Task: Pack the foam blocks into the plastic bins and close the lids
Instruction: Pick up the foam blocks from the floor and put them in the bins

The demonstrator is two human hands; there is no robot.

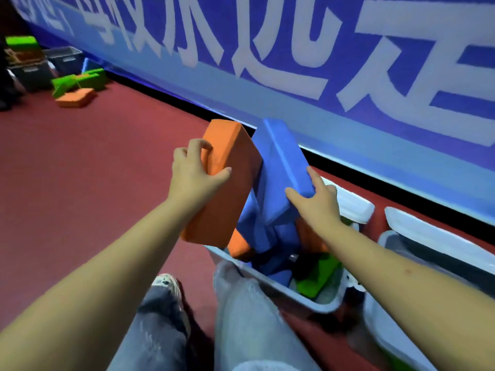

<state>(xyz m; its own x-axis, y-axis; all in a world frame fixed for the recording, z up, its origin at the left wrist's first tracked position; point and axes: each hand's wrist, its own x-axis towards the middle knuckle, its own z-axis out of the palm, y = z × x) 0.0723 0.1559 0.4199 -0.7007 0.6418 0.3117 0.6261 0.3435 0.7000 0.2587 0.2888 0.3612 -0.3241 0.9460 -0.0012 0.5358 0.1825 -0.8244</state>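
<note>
Orange foam block, gripped by the left hand, tilts above the grey plastic bin, while the right hand clasps a blue foam block rising from that bin.

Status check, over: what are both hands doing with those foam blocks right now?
Left hand grips orange block. Right hand grips blue block. Both held above open bin. Blue, orange and green blocks already piled inside, sticking up past the rim.
</note>
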